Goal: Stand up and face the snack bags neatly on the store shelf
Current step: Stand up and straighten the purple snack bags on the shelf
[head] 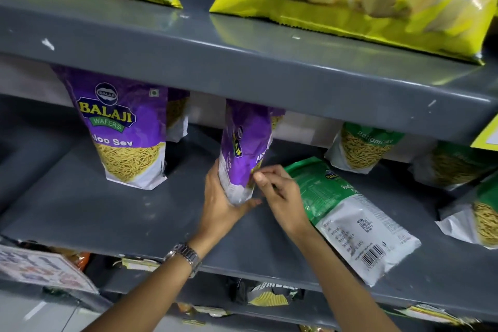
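A purple Aloo Sev bag [246, 148] stands upright in the middle of the grey shelf [107, 213], turned edge-on to me. My left hand [222, 197] cups its bottom and left side. The fingers of my right hand [280, 188] pinch its lower right edge. Another purple Aloo Sev bag [124, 129] stands upright to the left, front facing me. A green bag [347, 213] lies flat on its face just right of my right hand, barcode toward me. Upright green bags [363, 148] stand at the back right.
The grey shelf above [242, 62] overhangs the bag tops and carries yellow chip bags [363, 0]. More green bags [479, 221] sit at the far right. A lower shelf [266, 296] holds other packets. A paper label [40, 267] hangs at the lower left.
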Available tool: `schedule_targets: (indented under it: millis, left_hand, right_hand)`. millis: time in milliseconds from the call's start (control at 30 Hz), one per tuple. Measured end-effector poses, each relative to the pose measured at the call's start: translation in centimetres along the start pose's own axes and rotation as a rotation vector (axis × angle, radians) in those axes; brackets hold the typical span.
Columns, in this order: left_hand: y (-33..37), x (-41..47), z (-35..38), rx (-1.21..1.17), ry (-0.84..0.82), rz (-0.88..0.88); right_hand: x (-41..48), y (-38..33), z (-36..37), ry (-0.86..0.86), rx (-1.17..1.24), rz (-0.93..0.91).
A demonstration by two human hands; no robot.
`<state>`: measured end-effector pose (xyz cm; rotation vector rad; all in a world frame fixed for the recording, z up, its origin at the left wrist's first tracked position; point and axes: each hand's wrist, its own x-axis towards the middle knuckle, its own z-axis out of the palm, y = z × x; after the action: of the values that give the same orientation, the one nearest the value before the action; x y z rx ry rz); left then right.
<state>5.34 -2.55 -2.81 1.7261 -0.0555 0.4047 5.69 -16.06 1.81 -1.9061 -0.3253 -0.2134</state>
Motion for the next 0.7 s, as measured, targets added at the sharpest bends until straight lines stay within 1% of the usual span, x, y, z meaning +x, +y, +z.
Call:
schedule_targets:
  millis: [100, 133, 167, 233, 300, 333, 400, 467, 533, 600, 667, 700]
  left_hand:
    - [-0.5, 0.6, -0.3, -0.021, 0.021, -0.056]
    - [-0.9, 0.7, -0.6, -0.022, 0.027, -0.093]
    - [-1.3, 0.8, -0.9, -0.012, 0.015, -0.118]
    - [-1.7, 1.2, -1.9, 0.03, -0.068, -0.139]
    - [-1.6, 2.1, -3.0, 0.078, -0.173, -0.133]
    - [-1.7, 2.6, -3.5, 0.118, -0.197, -0.102]
    - [-1.9, 3.4, -4.7, 0.248, -0.179, -0.021]
    - [-2.1, 3.8, -5.5, 0.304, -0.156, -0.013]
    - [-2.4, 3.8, -5.6, 0.193, -0.156, -0.053]
    - [-2.8, 3.7, -5.5, -0.012, -0.158, -0.122]
    - [-2.9, 3.8, -5.4, -0.139, -0.187, -0.156]
    - [-2.9, 3.8, -5.4, -0.154, -0.207, -0.16]
  right_hand:
    - [1.0, -0.9, 0.6, 0.205, -0.03, 0.032]
    - [1.6, -0.9, 0.6, 0.244, -0.02, 0.057]
    - [2.3, -0.8, 0.4, 0.245, -0.003, 0.086]
    - [3.4, -0.6, -0.2, 0.151, 0.056, 0.164]
    - [4.3, -0.3, -0.9, 0.034, 0.188, 0.225]
    - [4.6, 0.0, -1.2, -0.008, 0.262, 0.237]
    - [4.9, 0.7, -1.9, -0.04, 0.336, 0.252]
    - [4.8, 1.1, -2.4, -0.03, 0.303, 0.25]
    - [4.8, 1.3, -2.5, -0.009, 0.203, 0.219]
    - [4.9, 1.3, -2.3, 0.005, 0.04, 0.189]
    - [5.0, 1.2, -2.0, 0.035, -0.004, 0.185]
    - [5.1, 1.2, -1.8, 0.043, 0.01, 0.199]
